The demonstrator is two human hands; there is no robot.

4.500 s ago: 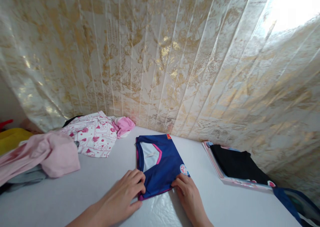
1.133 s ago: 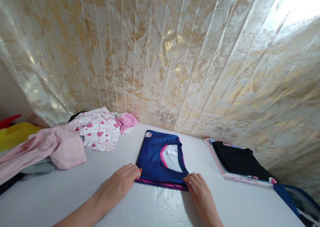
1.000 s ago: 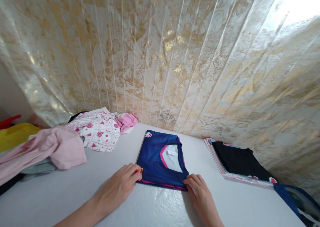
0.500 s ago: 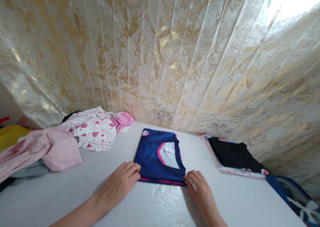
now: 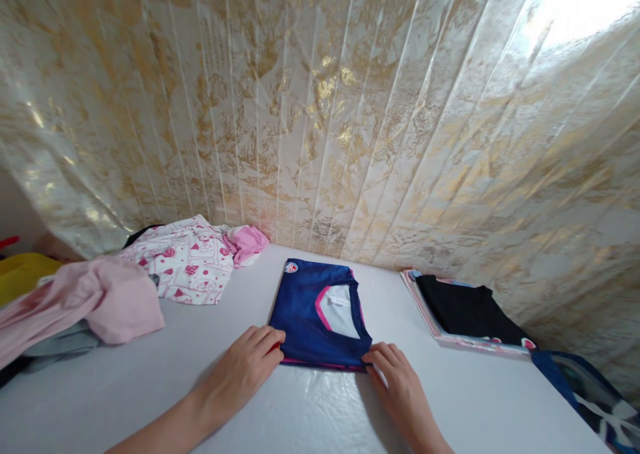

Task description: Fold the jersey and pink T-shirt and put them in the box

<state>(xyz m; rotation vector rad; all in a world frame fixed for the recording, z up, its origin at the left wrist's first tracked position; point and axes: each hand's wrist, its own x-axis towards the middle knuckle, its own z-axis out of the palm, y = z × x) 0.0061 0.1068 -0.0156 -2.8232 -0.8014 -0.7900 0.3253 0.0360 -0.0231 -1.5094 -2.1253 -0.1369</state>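
Already the jersey (image 5: 320,314) lies folded into a neat rectangle on the surface (image 5: 300,414). Left hand (image 5: 247,367) and right hand (image 5: 400,387) press flat at its near corners, each grip loose, clasping nothing. Left of the grip, pink clothes (image 5: 120,294) sit unfolded; right, a black shirt (image 5: 465,311) tops a folded stack. No containers show.

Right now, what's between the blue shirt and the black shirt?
Only bare white table lies between the blue shirt and the black shirt, as the head view shows.
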